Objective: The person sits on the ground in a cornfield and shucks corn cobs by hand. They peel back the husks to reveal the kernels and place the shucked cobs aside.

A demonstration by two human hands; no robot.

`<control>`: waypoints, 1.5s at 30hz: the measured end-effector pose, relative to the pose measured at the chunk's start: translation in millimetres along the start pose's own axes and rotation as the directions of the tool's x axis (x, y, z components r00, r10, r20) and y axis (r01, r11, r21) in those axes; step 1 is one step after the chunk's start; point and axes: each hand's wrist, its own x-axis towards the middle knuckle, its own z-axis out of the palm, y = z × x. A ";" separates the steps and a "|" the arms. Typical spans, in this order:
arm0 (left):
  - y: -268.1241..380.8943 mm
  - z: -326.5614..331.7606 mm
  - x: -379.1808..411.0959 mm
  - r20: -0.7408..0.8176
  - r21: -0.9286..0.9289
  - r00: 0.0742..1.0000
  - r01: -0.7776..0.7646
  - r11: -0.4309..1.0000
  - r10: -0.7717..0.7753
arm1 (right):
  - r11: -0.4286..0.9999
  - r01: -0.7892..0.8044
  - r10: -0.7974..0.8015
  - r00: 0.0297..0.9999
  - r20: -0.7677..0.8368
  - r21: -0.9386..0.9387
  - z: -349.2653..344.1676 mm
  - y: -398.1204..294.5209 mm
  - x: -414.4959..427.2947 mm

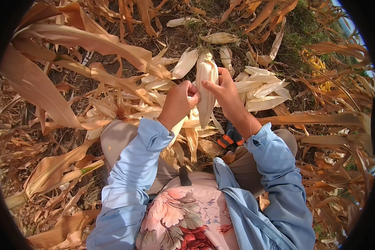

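Note:
An ear of corn in a pale, dry husk (206,90) stands upright in front of me, its narrow end toward my body. My right hand (225,89) grips its right side, thumb across the front and fingers behind. Against its left edge, my left hand (182,100) has its fingers curled in, thumb and forefinger pinched at the husk; whether a strip of husk is between them is hidden. Stripped husk leaves (192,134) lie below the ear, between my knees. Another husked ear (186,63) rests just left of its top.
Loose pale husks (264,89) are heaped at the right. More unshucked ears (220,38) lie ahead on the soil. Dry corn stalks and leaves (112,47) reach in from the left. Yellow bare cobs (317,65) show at far right. A dark shoe with orange (228,140) is under my right forearm.

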 end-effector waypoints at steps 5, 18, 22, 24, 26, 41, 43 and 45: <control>-2.5 -0.1 0.7 0.003 -0.010 1.000 -0.006 1.000 0.006 | 1.000 0.019 -0.018 1.000 -0.010 0.009 0.8 0.9 -0.2; 0.6 -1.9 0.4 0.012 0.032 1.000 0.016 0.999 -0.016 | 1.000 -0.011 0.011 1.000 0.013 -0.002 0.0 1.3 -0.7; -3.9 -5.1 2.0 0.008 -0.034 0.999 0.033 0.999 -0.033 | 0.997 -0.046 0.043 0.998 0.041 0.066 0.2 -5.5 -1.8; -5.6 -7.6 4.0 0.014 -0.019 0.999 0.041 0.999 -0.041 | 0.993 -0.056 0.052 0.998 0.048 0.108 -1.2 -3.8 -0.2; -5.4 -8.5 5.6 0.017 -0.002 0.999 0.049 0.999 -0.049 | 0.986 -0.072 0.065 0.996 0.054 0.153 -3.1 -4.0 -0.2; -5.6 -12.2 7.7 0.040 -0.164 0.993 0.117 0.979 -0.112 | 0.950 -0.172 0.146 0.982 0.116 0.262 -5.4 -12.2 1.0; 5.7 -14.7 7.3 0.108 -0.096 0.989 0.113 0.989 -0.103 | 0.946 -0.179 0.156 0.982 0.104 0.271 -8.3 -11.0 3.0; 4.5 -13.8 6.7 0.140 -0.114 0.985 0.116 0.987 -0.100 | 0.944 -0.178 0.156 0.983 0.102 0.278 -9.1 -13.1 1.5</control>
